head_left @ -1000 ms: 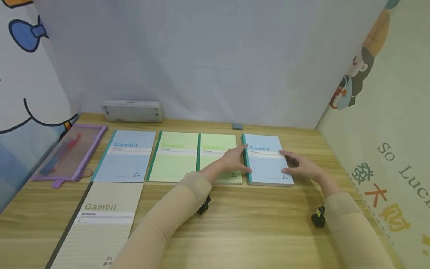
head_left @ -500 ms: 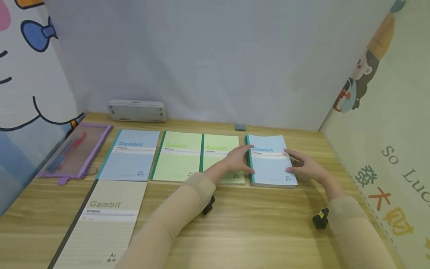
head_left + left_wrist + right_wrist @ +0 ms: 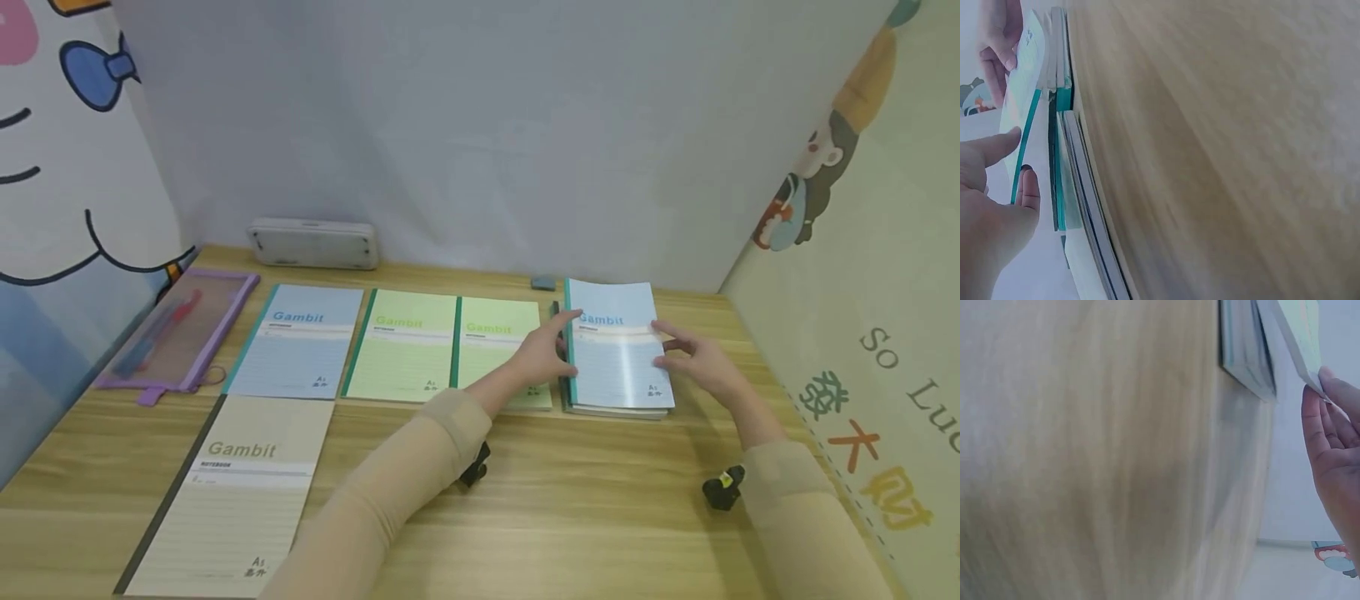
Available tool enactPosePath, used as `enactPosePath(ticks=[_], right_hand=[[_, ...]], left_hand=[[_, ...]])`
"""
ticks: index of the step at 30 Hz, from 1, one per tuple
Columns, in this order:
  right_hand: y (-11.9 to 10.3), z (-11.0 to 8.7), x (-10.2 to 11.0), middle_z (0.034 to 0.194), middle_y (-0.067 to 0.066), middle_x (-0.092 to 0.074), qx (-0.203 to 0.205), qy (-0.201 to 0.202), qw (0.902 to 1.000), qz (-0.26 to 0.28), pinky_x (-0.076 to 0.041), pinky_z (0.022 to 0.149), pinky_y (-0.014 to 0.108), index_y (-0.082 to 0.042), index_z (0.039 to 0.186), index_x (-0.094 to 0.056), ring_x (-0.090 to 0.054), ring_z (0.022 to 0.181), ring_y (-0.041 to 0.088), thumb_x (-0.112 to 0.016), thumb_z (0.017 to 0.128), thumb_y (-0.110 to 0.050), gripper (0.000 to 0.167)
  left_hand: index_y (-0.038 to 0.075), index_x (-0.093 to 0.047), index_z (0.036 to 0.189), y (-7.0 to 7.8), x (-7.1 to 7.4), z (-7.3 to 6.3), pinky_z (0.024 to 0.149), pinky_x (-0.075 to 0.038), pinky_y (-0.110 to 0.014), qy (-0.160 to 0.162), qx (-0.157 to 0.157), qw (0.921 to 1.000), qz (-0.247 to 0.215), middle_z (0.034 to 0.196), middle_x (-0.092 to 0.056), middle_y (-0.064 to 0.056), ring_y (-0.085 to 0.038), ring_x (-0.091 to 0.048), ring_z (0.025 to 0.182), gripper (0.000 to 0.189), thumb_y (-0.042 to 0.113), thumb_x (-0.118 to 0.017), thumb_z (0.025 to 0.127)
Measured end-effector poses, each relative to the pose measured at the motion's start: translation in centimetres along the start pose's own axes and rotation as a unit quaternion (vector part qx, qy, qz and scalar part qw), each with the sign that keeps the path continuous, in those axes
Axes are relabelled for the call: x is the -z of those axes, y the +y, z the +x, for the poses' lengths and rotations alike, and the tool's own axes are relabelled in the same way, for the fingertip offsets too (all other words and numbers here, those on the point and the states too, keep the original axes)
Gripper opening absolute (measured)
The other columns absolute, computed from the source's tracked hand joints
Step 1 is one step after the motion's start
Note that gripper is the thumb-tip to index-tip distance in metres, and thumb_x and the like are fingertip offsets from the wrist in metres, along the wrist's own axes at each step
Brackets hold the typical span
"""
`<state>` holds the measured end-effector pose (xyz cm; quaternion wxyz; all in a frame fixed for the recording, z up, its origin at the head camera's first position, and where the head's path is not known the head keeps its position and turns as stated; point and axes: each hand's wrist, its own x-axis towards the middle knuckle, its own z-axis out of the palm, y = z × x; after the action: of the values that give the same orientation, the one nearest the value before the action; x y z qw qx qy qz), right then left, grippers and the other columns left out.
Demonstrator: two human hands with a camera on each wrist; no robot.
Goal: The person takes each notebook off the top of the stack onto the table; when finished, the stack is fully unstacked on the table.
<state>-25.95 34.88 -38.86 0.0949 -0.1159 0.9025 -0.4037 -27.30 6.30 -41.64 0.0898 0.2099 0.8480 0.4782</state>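
Two hands, one notebook held between them: a light-blue paper "Gambit" notebook with teal spine [image 3: 618, 358]. Left hand [image 3: 536, 354] pinches the spine side, thumb on the cover, fingers at the edge. Right hand [image 3: 701, 367] pinches the opposite edge between thumb and fingers. Held notebook sits tilted just above one stack of notebooks [image 3: 1244, 350], gap visible in both wrist views; a dark spine and a teal spine show in the stack, full layer count can't be read.

Other covers in the head view, all lying flat: one more blue teal-spined notebook [image 3: 300, 342] at far left of the row; two pale-green notebooks with dark-green spines, side by side, first [image 3: 401, 358] and second [image 3: 495, 329], the second next to the stack; one beige dark-spined notebook [image 3: 225, 500] below the flat blue one. Five covers face up in total: two blue, two green, one beige.

Also: one purple-edged mesh zip pouch [image 3: 226, 332], red and blue contents inside; one white oblong case [image 3: 313, 246]; one small grey-blue block [image 3: 543, 283]. One wood-grain table [image 3: 562, 517] under everything.
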Motion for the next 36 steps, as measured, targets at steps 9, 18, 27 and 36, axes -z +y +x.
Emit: enactPosePath(ticks=[9,18,27,36], right_hand=[[-2.5,0.2,1.0,0.148,0.017,-0.034,-0.002,0.002,0.9999,0.014,-0.026,0.103,0.065,-0.019,0.150,-0.027,-0.038,0.126,0.034,-0.066,0.089,-0.029,0.072],[-4.7,0.6,1.4,0.150,0.012,-0.033,-0.002,-0.009,0.9999,-0.009,-0.026,0.103,0.065,-0.023,0.151,-0.025,-0.042,0.125,0.032,-0.067,0.087,-0.035,0.077],[-7.9,0.6,1.2,0.151,-0.001,-0.034,0.011,0.003,0.9995,-0.031,-0.041,0.095,0.042,-0.027,0.149,-0.030,-0.051,0.114,0.016,-0.070,0.086,-0.031,0.075],[-11.4,0.9,0.6,0.147,0.001,-0.039,0.045,0.010,0.9988,-0.014,-0.049,0.082,0.027,-0.026,0.148,-0.033,-0.059,0.097,0.011,-0.069,0.086,-0.030,0.071]], left_hand=[[0.019,-0.027,0.150,1.2,1.2,0.2,0.061,-0.049,-0.022,0.051,0.032,0.9981,-0.005,0.092,-0.061,-0.006,-0.014,-0.056,0.079,0.089,0.005,-0.076,0.077],[0.015,-0.025,0.150,1.6,4.2,0.0,0.067,-0.052,-0.021,0.032,0.014,0.9987,-0.037,0.129,-0.054,-0.011,-0.013,-0.061,0.084,0.088,0.005,-0.074,0.079],[0.013,-0.037,0.145,2.8,7.9,-1.0,0.079,-0.052,-0.027,0.018,0.015,0.9988,-0.043,0.120,-0.056,-0.007,-0.018,-0.060,0.100,0.073,0.011,-0.073,0.082],[0.014,-0.041,0.143,3.6,11.5,-2.6,0.075,-0.047,-0.028,0.030,0.002,0.9991,-0.030,0.111,-0.058,-0.007,-0.019,-0.054,0.093,0.066,0.016,-0.071,0.084]])
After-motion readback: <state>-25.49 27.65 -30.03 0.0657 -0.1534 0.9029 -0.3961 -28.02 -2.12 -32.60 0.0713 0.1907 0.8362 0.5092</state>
